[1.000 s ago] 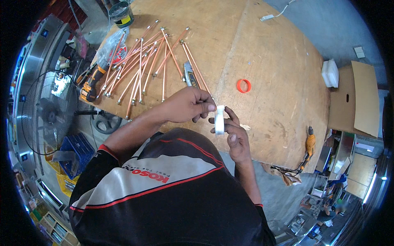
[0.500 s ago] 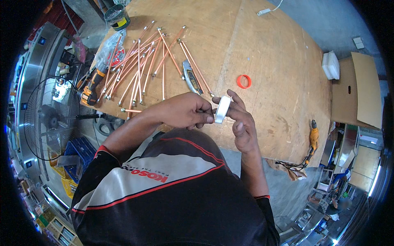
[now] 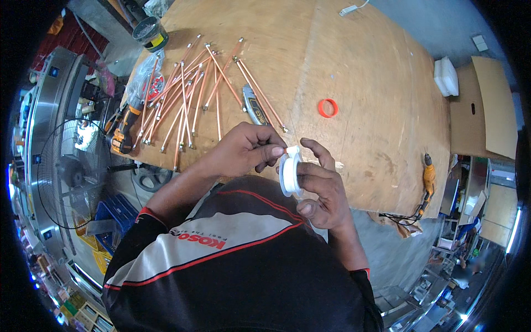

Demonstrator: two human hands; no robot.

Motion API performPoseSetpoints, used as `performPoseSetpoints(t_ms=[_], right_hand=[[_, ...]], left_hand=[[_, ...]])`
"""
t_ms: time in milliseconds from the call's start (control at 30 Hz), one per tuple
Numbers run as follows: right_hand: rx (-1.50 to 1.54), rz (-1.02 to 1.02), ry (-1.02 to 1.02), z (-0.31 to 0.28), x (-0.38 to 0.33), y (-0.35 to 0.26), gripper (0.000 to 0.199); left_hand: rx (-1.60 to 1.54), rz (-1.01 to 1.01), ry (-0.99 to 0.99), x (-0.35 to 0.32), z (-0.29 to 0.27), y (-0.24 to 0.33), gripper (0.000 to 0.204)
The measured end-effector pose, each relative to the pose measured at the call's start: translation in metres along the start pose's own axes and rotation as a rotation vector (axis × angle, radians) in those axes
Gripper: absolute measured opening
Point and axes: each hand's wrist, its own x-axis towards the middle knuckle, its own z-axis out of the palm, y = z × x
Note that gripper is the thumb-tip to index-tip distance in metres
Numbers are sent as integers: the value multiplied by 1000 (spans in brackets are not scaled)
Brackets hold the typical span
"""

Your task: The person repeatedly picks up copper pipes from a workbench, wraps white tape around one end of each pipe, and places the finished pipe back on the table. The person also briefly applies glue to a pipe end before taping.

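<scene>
The spool (image 3: 290,176) of white tape is held up just over the near edge of the table (image 3: 376,99), between the two hands. Its flat faces are turned left and right, so its axle, the long axis, runs roughly crosswise, with the left face also tipped partly up into view. A short strip of tape (image 3: 293,150) leaves the top of the spool and points left. The left hand (image 3: 246,146) has thumb and forefinger pressed together, pinching that strip. The right hand (image 3: 323,191) carries the spool on its bent middle fingers, forefinger spread away, thumb below, near the rim. Beyond the hands lie an orange ring (image 3: 328,108), a utility knife (image 3: 254,105) and a heap of copper-coloured rods (image 3: 185,94); a yellow drill (image 3: 429,177) lies at right.
</scene>
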Motion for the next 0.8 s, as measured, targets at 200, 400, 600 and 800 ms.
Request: performPoseSetpoints(t_ms=[200, 400, 600, 800], right_hand=[[-61, 126, 63, -4, 3, -8, 27], [-130, 119, 156, -10, 8, -2, 31], [-5, 32, 7, -14, 17, -11, 35], [-21, 41, -97, -5, 5, -9, 28]], left_hand=[[31, 76, -52, -8, -7, 1, 22], [175, 70, -260, -6, -2, 12, 19], [489, 90, -154, -4, 2, 10, 18], [208, -119, 182, -2, -2, 21, 18]])
